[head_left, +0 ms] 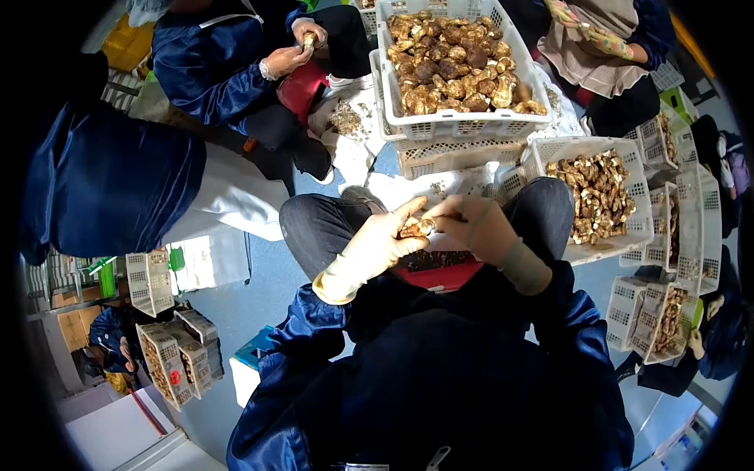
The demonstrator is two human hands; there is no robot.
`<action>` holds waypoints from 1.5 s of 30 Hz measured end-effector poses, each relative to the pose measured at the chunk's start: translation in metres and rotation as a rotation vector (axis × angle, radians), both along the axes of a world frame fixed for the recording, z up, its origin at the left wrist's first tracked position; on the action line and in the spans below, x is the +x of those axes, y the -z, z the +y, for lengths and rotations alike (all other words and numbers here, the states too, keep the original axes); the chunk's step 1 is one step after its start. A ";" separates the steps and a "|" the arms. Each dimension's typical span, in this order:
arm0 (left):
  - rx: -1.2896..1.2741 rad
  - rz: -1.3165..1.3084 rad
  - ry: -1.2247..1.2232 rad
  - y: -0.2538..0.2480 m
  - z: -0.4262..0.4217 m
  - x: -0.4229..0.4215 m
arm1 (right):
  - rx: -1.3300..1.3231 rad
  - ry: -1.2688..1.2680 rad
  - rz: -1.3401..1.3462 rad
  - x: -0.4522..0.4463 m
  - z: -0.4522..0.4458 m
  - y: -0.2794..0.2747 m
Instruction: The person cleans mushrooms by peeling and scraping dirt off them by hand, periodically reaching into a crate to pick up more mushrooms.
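At the centre of the frame, the gloved left hand (367, 250) pinches a mushroom (416, 228) between thumb and fingers; the gloved right hand (481, 231) bends in beside it, though I can't tell whether it grips anything; a heaped white crate (463, 124) stands upper centre; a second crate (614, 250) sits at right.

We recorded: left glove (380, 239), right glove (476, 228), cream; held mushroom (416, 228), blotched brown and off-white; heaped mushrooms (455, 67), mottled tan to dark brown; upper crate (471, 121), white with a lattice pattern; jacket (424, 385), navy; floor (212, 290), blue.
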State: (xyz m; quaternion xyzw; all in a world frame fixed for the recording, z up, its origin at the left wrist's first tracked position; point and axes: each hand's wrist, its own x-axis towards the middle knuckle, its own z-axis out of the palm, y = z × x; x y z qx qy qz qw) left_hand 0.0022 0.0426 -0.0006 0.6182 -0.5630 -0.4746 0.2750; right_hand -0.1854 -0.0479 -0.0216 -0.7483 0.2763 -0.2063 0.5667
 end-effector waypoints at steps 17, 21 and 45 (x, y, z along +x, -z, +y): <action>-0.298 -0.649 0.065 0.024 -0.003 -0.025 | -0.254 -0.014 0.107 0.006 -0.006 0.025; -0.241 -0.536 0.039 0.029 -0.004 -0.023 | 0.554 0.051 0.102 -0.003 -0.031 0.018; 0.230 0.739 -0.260 0.044 0.005 -0.010 | 0.115 0.014 0.040 -0.004 -0.010 0.024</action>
